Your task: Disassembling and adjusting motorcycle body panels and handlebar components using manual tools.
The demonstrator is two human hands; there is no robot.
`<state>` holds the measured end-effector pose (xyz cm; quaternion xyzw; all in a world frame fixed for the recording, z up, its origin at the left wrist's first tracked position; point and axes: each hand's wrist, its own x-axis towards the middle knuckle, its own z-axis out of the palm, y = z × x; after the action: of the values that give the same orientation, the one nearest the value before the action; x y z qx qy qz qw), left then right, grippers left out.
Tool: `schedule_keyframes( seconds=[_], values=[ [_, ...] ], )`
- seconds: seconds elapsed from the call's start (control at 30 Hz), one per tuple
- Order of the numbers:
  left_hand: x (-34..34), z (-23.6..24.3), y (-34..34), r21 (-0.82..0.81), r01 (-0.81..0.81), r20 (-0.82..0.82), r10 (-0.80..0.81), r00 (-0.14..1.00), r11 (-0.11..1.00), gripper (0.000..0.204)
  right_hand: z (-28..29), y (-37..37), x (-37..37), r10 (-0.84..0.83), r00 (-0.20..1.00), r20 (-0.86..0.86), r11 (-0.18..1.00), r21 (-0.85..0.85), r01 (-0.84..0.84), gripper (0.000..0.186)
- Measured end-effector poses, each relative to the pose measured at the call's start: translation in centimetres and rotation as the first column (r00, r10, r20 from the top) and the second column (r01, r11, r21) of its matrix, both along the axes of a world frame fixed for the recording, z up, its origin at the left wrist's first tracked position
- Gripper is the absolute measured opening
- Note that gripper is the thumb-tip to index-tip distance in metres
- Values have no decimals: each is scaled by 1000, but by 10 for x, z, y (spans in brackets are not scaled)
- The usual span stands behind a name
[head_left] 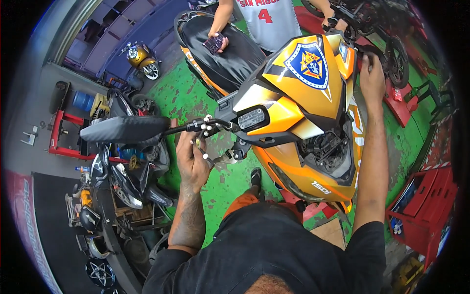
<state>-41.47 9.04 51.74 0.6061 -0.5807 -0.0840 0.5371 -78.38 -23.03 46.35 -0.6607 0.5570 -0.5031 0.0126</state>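
Orange-and-black glossy scooter front fairing (298,98) sits right before us — our left hand (192,159) curled on the black handlebar stalk (203,127), right hand (372,78) clasping the far grip — so we'd keep both holds steady.

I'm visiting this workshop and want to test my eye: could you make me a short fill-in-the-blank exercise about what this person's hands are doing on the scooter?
1. The front fairing of the scooter is mostly ____ in colour.
2. The left hand is at the handlebar, just below the black ____ that sticks out to the person's left.
3. The workshop floor under the scooter is painted ____.
4. The right hand reaches up to the ____ side of the scooter's front.

Missing words: orange; mirror; green; right
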Motion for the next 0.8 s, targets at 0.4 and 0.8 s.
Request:
schedule_keyframes(
  seconds=[0.4,0.8],
  values=[
    [-14,-56,70,-6,177,41,-177,983,984,12,-253,419,-188,-643,735,214,732,452,509,45],
    [-72,-136,166,405,761,58,-845,531,507,16,-470,991,-42,-577,814,68,-366,869,-332,35]
  ],
)
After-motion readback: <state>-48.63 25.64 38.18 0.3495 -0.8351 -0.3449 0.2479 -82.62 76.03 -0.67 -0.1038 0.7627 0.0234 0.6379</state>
